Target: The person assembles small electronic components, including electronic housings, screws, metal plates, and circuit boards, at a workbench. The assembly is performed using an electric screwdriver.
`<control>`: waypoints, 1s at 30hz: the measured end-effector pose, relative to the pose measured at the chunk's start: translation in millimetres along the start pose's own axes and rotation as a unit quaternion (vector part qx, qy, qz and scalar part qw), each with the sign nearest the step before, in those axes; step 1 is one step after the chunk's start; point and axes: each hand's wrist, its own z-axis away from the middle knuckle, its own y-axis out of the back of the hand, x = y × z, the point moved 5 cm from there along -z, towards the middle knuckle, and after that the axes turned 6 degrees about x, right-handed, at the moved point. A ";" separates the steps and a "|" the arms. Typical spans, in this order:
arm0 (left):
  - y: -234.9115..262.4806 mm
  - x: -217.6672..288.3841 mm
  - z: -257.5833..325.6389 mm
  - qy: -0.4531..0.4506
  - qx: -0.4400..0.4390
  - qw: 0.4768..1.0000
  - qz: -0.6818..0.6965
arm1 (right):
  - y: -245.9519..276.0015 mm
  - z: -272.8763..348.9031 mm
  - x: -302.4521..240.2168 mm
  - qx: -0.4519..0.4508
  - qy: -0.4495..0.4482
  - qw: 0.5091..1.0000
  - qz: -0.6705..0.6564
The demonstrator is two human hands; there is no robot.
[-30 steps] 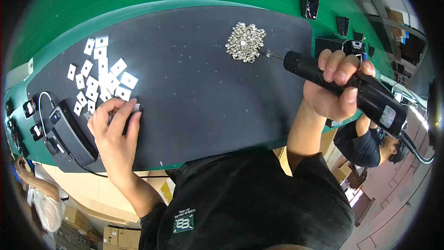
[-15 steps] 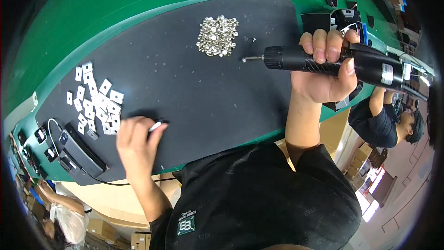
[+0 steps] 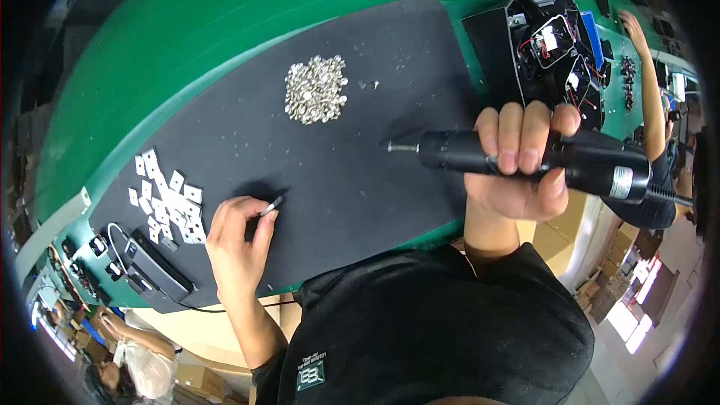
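Observation:
My right hand [image 3: 504, 193] is wrapped round a black electric screwdriver [image 3: 454, 152] held level above the mat, its bit aimed left. A small screw [image 3: 391, 147] appears to sit on the bit's tip. Lower left, my left hand [image 3: 238, 247] pinches a small metal plate [image 3: 271, 207] between thumb and forefinger. Close by that hand lie several square white-looking plates with holes [image 3: 178, 210], in a loose heap. A pile of silvery screws [image 3: 315, 91] rests on the far middle of the mat, with a couple of loose ones to its right.
The dark mat [image 3: 352, 202] lies on a green table [image 3: 225, 11]. A black box-like housing with exposed wires [image 3: 517, 52] stands at the far right. A black power unit [image 3: 161, 264] with cables is at the left. Other people sit at both sides.
The view has shifted, bringing the wired housing further in. My left hand has lifted away from the plates with its plate. The screwdriver is now lower in the picture than the screw pile.

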 end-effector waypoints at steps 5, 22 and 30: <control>-10.5 38.5 -61.8 -0.114 0.050 0.992 0.027 | -3.7 9.1 -7.1 -0.021 -0.046 0.998 -0.022; -109.6 133.0 -246.0 -0.259 0.094 0.961 -0.011 | 7.0 15.4 -16.5 -0.103 -0.008 0.993 -0.055; -119.7 128.3 -250.0 -0.232 0.092 0.968 -0.024 | 7.8 13.6 -18.3 -0.105 -0.023 0.992 -0.064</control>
